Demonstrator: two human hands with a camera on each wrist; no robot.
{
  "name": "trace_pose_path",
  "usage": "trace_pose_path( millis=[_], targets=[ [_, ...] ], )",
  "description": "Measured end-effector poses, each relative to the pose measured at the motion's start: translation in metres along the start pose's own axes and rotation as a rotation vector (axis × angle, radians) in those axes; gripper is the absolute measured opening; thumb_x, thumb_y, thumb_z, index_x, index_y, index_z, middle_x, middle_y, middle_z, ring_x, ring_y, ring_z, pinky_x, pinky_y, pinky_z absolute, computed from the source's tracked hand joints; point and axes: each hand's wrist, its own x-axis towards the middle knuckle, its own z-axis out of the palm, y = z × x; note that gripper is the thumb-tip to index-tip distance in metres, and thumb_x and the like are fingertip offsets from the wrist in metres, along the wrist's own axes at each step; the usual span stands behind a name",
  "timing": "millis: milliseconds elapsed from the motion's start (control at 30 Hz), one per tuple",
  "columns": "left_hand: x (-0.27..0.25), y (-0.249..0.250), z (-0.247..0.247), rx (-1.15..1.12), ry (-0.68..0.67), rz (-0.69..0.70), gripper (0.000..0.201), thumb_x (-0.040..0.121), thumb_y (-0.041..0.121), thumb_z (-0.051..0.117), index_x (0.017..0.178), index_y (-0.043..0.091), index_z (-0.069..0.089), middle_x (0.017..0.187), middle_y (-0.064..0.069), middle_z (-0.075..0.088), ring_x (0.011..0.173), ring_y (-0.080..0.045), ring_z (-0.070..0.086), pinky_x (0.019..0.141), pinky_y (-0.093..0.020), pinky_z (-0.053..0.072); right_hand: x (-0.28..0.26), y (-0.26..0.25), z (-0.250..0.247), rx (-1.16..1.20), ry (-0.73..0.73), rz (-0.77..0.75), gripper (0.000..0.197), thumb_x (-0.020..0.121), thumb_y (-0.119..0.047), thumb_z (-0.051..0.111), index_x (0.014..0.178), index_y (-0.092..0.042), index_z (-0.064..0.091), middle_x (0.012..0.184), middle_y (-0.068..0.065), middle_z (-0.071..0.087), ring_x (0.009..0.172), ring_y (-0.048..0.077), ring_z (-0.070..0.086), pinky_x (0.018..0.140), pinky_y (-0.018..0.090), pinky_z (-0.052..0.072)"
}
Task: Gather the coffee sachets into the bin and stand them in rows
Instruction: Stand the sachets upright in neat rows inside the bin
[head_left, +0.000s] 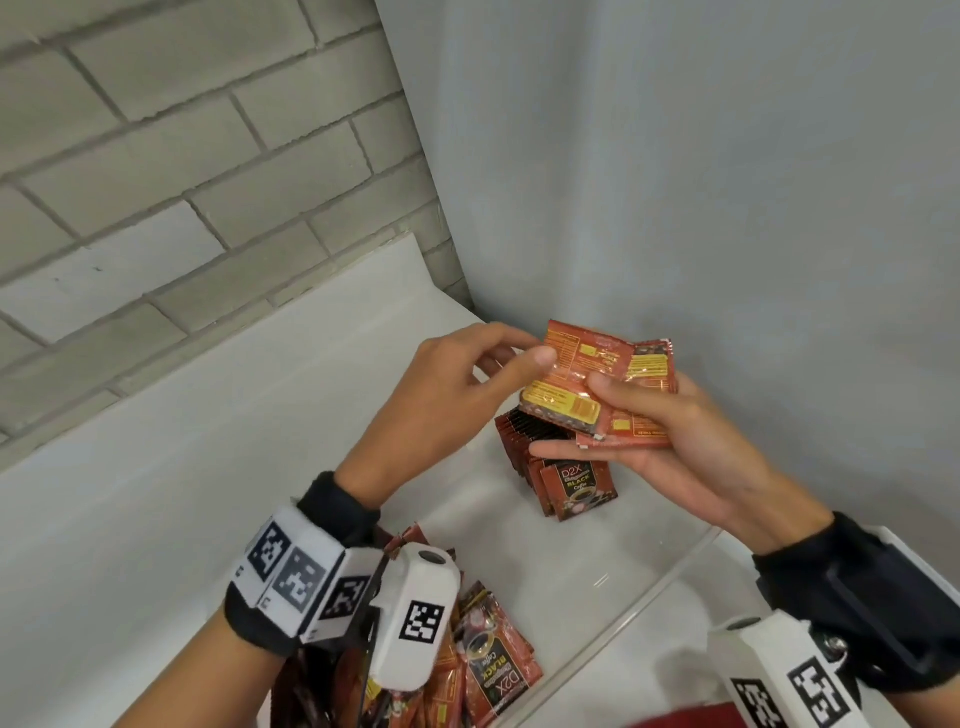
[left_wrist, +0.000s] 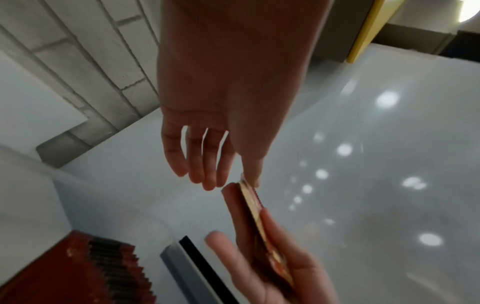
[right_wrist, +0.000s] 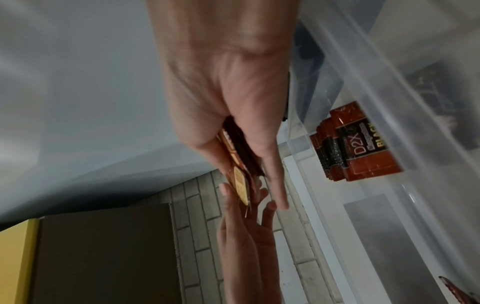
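Note:
My right hand (head_left: 571, 415) grips a small stack of red-and-yellow coffee sachets (head_left: 613, 374), back sides up, above the clear bin (head_left: 654, 587). My left hand (head_left: 530, 345) pinches the stack's left end, thumb on its face and fingers behind. The left wrist view shows the held sachets (left_wrist: 253, 216) edge-on; so does the right wrist view (right_wrist: 240, 185). Under my hands, a row of sachets (head_left: 561, 473) stands upright in the bin's far corner, also visible as a row (right_wrist: 363, 148) through the bin wall. A loose pile of sachets (head_left: 493, 670) lies at the bin's near end, partly hidden by my left wrist.
The bin sits on a white counter (head_left: 208, 441) in a corner, with a grey brick wall (head_left: 182, 156) to the left and a plain grey wall (head_left: 727, 182) behind. A brown and yellow box (right_wrist: 103, 257) shows in the right wrist view.

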Motion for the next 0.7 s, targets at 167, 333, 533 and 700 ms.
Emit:
trace_pose_path(
  millis=[167, 333, 533, 700],
  targets=[
    [-0.001, 0.003, -0.003, -0.185, 0.015, -0.026, 0.013, 0.085, 0.032, 0.068, 0.097, 0.026, 0.071, 0.091, 0.007, 0.07, 0.086, -0.002, 0.061, 0.072, -0.016, 0.048, 0.0, 0.0, 0.003, -0.043, 0.026, 0.022, 0.043, 0.084, -0.008, 0.056, 0.127, -0.004, 0.055, 0.119, 0.018, 0.066, 0.109, 0.035, 0.064, 0.085, 0.058, 0.052],
    [-0.004, 0.008, -0.012, -0.342, 0.028, 0.026, 0.014, 0.078, 0.03, 0.07, 0.09, 0.024, 0.072, 0.089, 0.004, 0.07, 0.083, -0.008, 0.06, 0.076, -0.025, 0.05, 0.002, 0.002, 0.004, -0.086, 0.055, 0.067, 0.06, 0.078, -0.049, 0.049, 0.122, -0.009, 0.057, 0.114, 0.019, 0.068, 0.105, 0.035, 0.066, 0.088, 0.052, 0.053],
    [-0.01, 0.003, -0.012, -0.356, -0.09, 0.188, 0.012, 0.083, 0.017, 0.07, 0.094, 0.014, 0.073, 0.098, -0.002, 0.068, 0.099, -0.023, 0.062, 0.087, -0.049, 0.051, 0.004, 0.002, 0.001, -0.05, 0.081, 0.074, 0.059, 0.076, -0.047, 0.055, 0.118, -0.005, 0.06, 0.098, 0.014, 0.072, 0.082, 0.021, 0.071, 0.068, 0.029, 0.058],
    [-0.011, -0.003, -0.006, -0.32, -0.102, 0.168, 0.015, 0.086, 0.025, 0.069, 0.099, 0.021, 0.074, 0.103, 0.0, 0.066, 0.102, -0.022, 0.06, 0.085, -0.047, 0.053, 0.003, 0.001, -0.002, -0.08, 0.077, 0.022, 0.041, 0.077, -0.011, 0.063, 0.118, -0.012, 0.062, 0.106, 0.01, 0.072, 0.096, 0.022, 0.07, 0.07, 0.025, 0.056]
  ],
)
